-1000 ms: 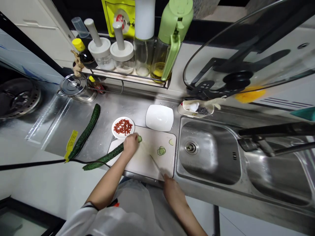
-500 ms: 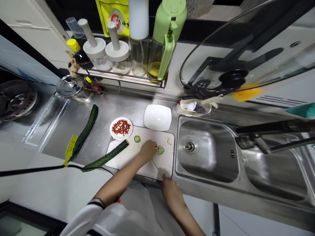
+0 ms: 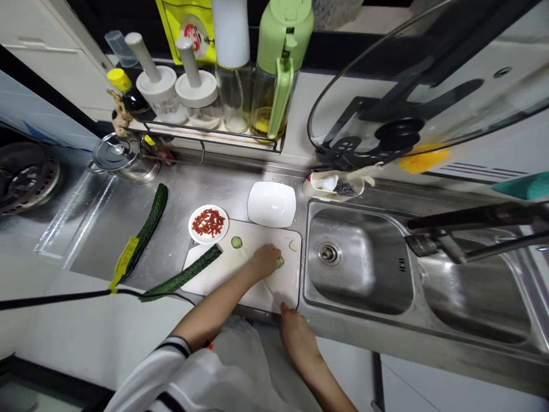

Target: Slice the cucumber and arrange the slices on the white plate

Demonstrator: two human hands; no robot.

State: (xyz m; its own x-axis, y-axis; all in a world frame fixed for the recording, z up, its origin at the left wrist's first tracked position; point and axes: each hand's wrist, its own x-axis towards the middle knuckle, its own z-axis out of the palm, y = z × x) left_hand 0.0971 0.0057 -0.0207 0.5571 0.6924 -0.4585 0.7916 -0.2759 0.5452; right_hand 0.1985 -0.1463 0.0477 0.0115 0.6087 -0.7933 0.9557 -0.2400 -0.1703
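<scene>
My right hand (image 3: 297,332) is closed round the handle of a knife (image 3: 273,293), whose thin blade slants up and left across the white cutting board (image 3: 246,297). My left hand (image 3: 265,261) reaches over the board, fingers curled down on a few thin cucumber slices (image 3: 280,262) that show beside the fingertips. A single round slice (image 3: 237,242) lies to the left of that hand, and a pale end piece (image 3: 293,245) is near the board's right edge. The cut cucumber (image 3: 184,276) rests partly on the board, its cut end pointing toward my left hand.
Behind the board stand a plate of small red pieces (image 3: 209,223) and a white square bowl (image 3: 271,203). A whole cucumber (image 3: 150,229) with a yellow tag lies left. The double sink (image 3: 364,263) adjoins on the right. Above is a rack (image 3: 210,136) of jars and bottles.
My left hand has moved slightly right, its fingers now covering more of the cucumber slices. My right hand keeps the knife in nearly the same place. The view has shifted a little.
</scene>
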